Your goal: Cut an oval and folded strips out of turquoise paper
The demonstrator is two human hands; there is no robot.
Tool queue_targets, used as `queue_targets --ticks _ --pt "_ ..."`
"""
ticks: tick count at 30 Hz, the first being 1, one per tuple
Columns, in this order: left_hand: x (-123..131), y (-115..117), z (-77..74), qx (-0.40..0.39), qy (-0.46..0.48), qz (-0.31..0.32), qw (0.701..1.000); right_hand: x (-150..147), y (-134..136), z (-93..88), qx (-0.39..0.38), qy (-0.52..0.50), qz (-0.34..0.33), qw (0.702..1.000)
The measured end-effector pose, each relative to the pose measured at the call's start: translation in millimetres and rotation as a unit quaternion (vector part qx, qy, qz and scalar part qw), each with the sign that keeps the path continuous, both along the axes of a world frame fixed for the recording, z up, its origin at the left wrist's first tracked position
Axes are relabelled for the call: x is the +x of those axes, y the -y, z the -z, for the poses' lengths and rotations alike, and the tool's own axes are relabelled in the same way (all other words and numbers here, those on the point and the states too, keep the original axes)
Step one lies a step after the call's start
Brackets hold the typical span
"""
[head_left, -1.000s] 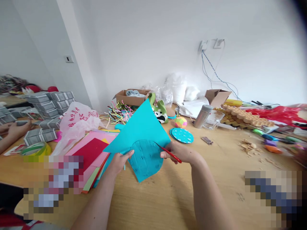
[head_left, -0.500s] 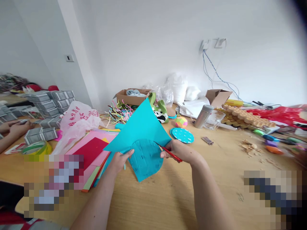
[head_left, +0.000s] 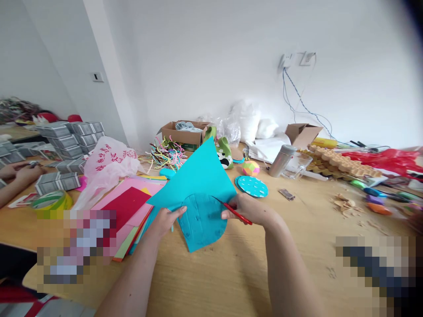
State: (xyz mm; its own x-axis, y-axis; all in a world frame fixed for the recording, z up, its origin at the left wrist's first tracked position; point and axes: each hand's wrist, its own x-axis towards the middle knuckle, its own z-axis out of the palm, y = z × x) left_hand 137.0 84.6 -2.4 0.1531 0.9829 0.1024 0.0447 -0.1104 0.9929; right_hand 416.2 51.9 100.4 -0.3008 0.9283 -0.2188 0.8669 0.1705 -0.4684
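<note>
I hold a turquoise paper sheet (head_left: 198,180) up above the wooden table (head_left: 231,273), with a round teal disc (head_left: 201,220) pressed against its lower part. My left hand (head_left: 165,220) pinches the sheet and disc at their left edge. My right hand (head_left: 247,209) is closed around red-handled scissors (head_left: 236,213), whose blades point left into the sheet just above the disc's rim.
A stack of coloured sheets (head_left: 125,211) lies left of my hands. Behind are a dotted teal disc (head_left: 253,186), a metal flask (head_left: 280,159), cardboard boxes (head_left: 183,134), pipe cleaners (head_left: 165,156) and a pink bag (head_left: 107,165). Another person's hands (head_left: 18,174) rest at far left by grey boxes (head_left: 66,141).
Almost nothing has moved. The sheet and both hands stay in the same pose; the view has shifted slightly.
</note>
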Motion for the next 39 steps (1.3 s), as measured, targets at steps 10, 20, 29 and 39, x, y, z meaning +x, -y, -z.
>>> queue_targets --ticks 10,20,29,39 --pt "2.3 1.1 -1.5 0.005 0.011 -0.004 1.0 0.4 -0.5 1.3 0.002 0.013 0.005 1.0" --pt "1.9 2.4 -3.3 0.031 -0.016 0.012 0.999 4.1 1.2 -1.6 -0.029 0.03 -0.028 0.999" --pt "2.4 3.5 -2.2 0.027 -0.028 0.013 0.999 -2.3 2.6 -4.3 -0.03 0.011 -0.025 0.999" --pt "0.3 1.1 1.3 0.02 -0.042 0.0 0.999 -4.2 2.3 0.6 -0.003 0.019 0.007 1.0"
